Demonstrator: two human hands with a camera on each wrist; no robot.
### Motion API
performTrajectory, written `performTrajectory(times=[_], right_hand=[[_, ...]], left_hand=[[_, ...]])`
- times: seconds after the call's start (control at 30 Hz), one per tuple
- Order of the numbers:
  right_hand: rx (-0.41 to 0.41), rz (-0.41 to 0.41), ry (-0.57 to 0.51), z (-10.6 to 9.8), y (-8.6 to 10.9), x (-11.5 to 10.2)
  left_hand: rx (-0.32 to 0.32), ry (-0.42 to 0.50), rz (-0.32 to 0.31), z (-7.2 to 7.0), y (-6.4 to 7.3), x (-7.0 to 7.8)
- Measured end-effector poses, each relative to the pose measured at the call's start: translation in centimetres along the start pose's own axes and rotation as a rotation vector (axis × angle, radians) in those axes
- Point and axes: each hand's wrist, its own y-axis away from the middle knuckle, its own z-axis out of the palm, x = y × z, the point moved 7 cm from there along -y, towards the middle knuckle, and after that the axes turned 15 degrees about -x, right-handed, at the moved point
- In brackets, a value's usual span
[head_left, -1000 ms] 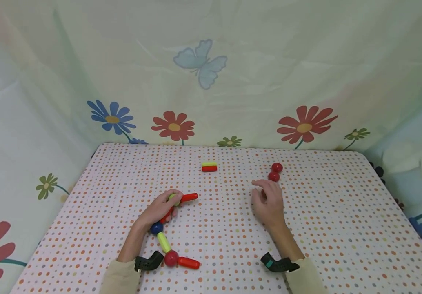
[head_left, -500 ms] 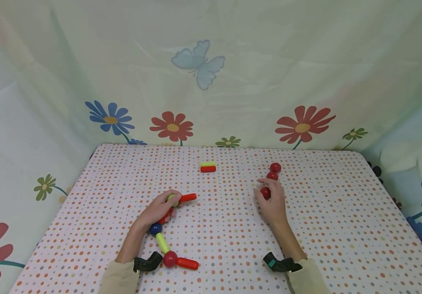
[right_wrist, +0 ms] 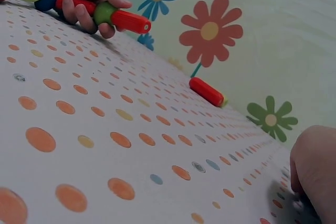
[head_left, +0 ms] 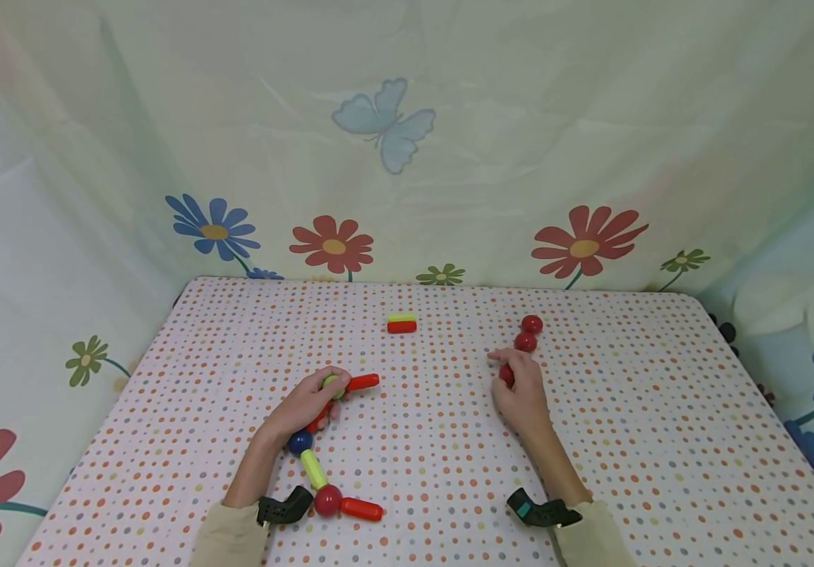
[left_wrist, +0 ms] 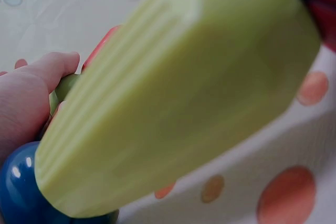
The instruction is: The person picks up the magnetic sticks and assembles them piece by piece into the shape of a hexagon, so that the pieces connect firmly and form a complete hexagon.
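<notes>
My left hand (head_left: 311, 400) holds a chain of toy sticks and balls near its far end, gripping round a green ball (head_left: 334, 385). A red stick (head_left: 364, 382) juts rightward from that ball. Behind the fingers, another red stick (right_wrist: 82, 4) leads to a blue ball (head_left: 300, 442). From there a ribbed yellow-green stick (left_wrist: 173, 93) runs to a red ball (head_left: 327, 500), with a red stick (head_left: 362, 509) on its right. My right hand (head_left: 523, 398) pinches a loose red ball (head_left: 506, 376) between thumb and index finger; its fingers cover part of the ball.
Two red balls (head_left: 526, 342) lie together just beyond my right hand. At the back middle, a short red stick (head_left: 401, 327) lies alongside a yellow-green one (head_left: 401, 317). A dotted cloth (head_left: 435, 441) covers the table, and a flowered curtain (head_left: 492, 157) hangs behind.
The loose red ball came into sight between my right thumb and index finger, then shifted slightly left as the fingers closed over it. My left hand and the chain stay put.
</notes>
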Motion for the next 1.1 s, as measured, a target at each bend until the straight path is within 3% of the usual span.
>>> performTrajectory(times=[0.4, 0.77, 0.97, 1.1], right_hand=[[-0.006, 0.063, 0.03, 0.01, -0.13, 0.21], [0.026, 0.041, 0.07, -0.12, -0.17, 0.0], [0.059, -0.004, 0.049, -0.22, 0.0, -0.12], [0.054, -0.002, -0.039, -0.15, 0.1, 0.08]], left_hand=[[0.025, 0.007, -0.005, -0.1, 0.16, 0.02], [0.031, 0.005, -0.006, -0.19, 0.07, 0.06], [0.024, 0.007, -0.004, -0.11, 0.14, 0.06], [0.016, 0.002, 0.006, -0.14, 0.25, 0.02]])
